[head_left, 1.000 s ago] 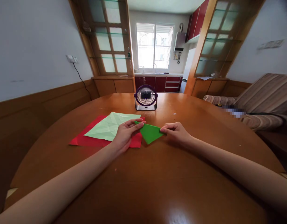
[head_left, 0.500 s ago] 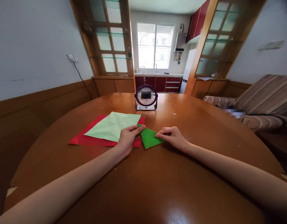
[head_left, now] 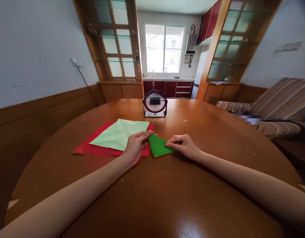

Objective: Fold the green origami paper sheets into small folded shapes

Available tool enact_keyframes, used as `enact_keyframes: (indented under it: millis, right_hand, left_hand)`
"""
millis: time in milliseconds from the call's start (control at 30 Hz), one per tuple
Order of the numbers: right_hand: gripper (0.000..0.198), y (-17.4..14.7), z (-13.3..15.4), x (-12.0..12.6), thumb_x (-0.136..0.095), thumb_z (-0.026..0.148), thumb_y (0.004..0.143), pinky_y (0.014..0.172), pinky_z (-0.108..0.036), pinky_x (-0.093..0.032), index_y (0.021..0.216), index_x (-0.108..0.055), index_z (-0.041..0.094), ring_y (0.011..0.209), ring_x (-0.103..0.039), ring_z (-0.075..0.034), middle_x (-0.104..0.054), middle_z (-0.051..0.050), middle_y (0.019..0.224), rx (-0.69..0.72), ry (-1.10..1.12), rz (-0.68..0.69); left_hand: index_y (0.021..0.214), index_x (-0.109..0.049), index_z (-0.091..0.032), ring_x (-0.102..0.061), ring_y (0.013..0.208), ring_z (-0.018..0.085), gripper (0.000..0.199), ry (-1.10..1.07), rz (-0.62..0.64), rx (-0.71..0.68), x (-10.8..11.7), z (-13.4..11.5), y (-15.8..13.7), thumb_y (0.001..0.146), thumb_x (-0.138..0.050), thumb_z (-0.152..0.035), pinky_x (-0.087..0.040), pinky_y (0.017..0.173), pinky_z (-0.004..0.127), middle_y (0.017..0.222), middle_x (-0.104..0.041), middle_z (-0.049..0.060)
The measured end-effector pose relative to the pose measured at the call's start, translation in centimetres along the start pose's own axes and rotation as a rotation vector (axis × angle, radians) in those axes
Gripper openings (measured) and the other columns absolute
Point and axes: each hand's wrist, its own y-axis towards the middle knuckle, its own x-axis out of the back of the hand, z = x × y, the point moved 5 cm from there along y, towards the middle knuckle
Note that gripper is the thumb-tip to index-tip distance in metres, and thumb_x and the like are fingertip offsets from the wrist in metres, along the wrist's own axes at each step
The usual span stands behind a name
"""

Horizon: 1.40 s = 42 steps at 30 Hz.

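We have left hand [head_left: 134, 145] and right hand [head_left: 184, 146] both pinching the green paper [head_left: 158, 147], right grip shifted inward from its corner, so edge handling seems in progress.

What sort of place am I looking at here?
Probably a home dining area opening onto a kitchen: a large wooden table, a striped armchair to the right, and red cabinets below a window beyond.

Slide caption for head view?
Left hand and right hand hold a triangular green paper beside a squarish pale-green paper.
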Motion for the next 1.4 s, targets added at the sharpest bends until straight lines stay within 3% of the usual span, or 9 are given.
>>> enact_keyframes:
  millis: [233, 467, 667, 833, 967, 1267, 1400]
  right_hand:
    - [0.027, -0.2, 0.2, 0.0, -0.073, 0.046, 0.075, 0.054, -0.026, -0.037, 0.075, -0.077, 0.019, 0.061, -0.052, -0.012, -0.065, -0.003, 0.068, 0.035, -0.071, -0.009]
    - [0.028, -0.3, 0.6, -0.1, -0.069, 0.046, 0.080, 0.056, -0.026, -0.038, 0.077, -0.077, 0.019, 0.063, -0.053, -0.013, -0.065, -0.004, 0.069, 0.053, -0.085, -0.005]
    - [0.033, -0.2, 0.4, 0.1, -0.066, 0.049, 0.082, 0.059, -0.026, -0.040, 0.077, -0.076, 0.018, 0.065, -0.054, -0.013, -0.065, -0.003, 0.070, 0.045, -0.063, 0.010]
    - [0.033, -0.4, 0.8, -0.1, -0.065, 0.049, 0.083, 0.059, -0.026, -0.040, 0.076, -0.076, 0.018, 0.064, -0.053, -0.013, -0.063, -0.003, 0.069, 0.072, -0.106, 0.012]
    - [0.032, -0.5, 1.3, -0.4, -0.064, 0.047, 0.085, 0.059, -0.026, -0.040, 0.078, -0.075, 0.018, 0.064, -0.052, -0.013, -0.062, -0.003, 0.069, 0.097, -0.117, 0.036]
    - [0.037, -0.2, 0.7, -0.3, -0.062, 0.049, 0.085, 0.062, -0.025, -0.040, 0.072, -0.069, 0.015, 0.063, -0.050, -0.011, -0.060, 0.000, 0.067, 0.007, -0.003, 0.062]
    - [0.035, 0.0, 0.0, -0.3, -0.063, 0.048, 0.083, 0.061, -0.025, -0.040, 0.075, -0.069, 0.014, 0.063, -0.051, -0.011, -0.062, 0.000, 0.068, -0.047, 0.023, 0.099]
  left_hand:
    - [0.078, -0.071, -0.010, -0.069, 0.089, 0.024, 0.032, 0.042, 0.045, 0.011, -0.3, -0.3, 0.1, 0.065, -0.083, -0.037, -0.053, 0.082, 0.034, 0.088, -0.074, 0.013]
    - [0.079, -0.074, -0.012, -0.067, 0.070, 0.016, 0.034, 0.112, -0.058, -0.059, 0.7, -0.9, 0.4, 0.061, -0.086, -0.039, -0.053, 0.076, 0.029, 0.077, -0.073, 0.006]
    - [0.082, -0.074, -0.011, -0.067, 0.072, 0.016, 0.038, 0.106, -0.016, -0.063, 0.8, -0.8, 0.8, 0.061, -0.085, -0.040, -0.052, 0.069, 0.027, 0.082, -0.074, 0.011]
    - [0.101, -0.071, -0.013, -0.070, 0.079, 0.019, 0.046, 0.147, 0.070, 0.018, -0.1, -0.3, 0.1, 0.064, -0.085, -0.036, -0.054, 0.076, 0.030, 0.089, -0.075, 0.010]
    - [0.095, -0.071, -0.012, -0.071, 0.083, 0.020, 0.044, 0.210, 0.084, 0.037, -0.5, -0.1, -0.4, 0.058, -0.088, -0.031, -0.054, 0.079, 0.029, 0.088, -0.076, 0.011]
    - [0.094, -0.069, -0.015, -0.071, 0.078, 0.021, 0.047, 0.255, 0.019, -0.081, -0.6, -0.6, -0.4, 0.057, -0.088, -0.037, -0.054, 0.075, 0.031, 0.081, -0.075, 0.009]
    - [0.089, -0.069, -0.015, -0.070, 0.075, 0.020, 0.043, 0.412, 0.090, -0.058, -0.1, -0.5, 0.0, 0.057, -0.088, -0.036, -0.053, 0.073, 0.031, 0.078, -0.075, 0.007]
